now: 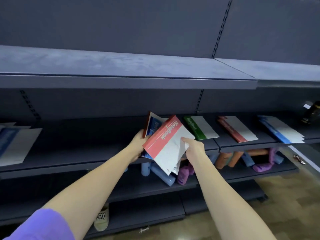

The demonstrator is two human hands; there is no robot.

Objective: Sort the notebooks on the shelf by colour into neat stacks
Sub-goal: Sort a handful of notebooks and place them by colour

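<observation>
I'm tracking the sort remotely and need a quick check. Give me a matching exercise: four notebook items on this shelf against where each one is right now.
Things:
1. red notebook with its cover facing the camera
2. green notebook
3. red stack
4. blue stack

Places:
A. farthest right of the four on the shelf
B. lying just right of the hands
C. between the green and blue ones
D. held in the left hand and right hand

Pairs: 1-D, 2-B, 3-C, 4-A
</observation>
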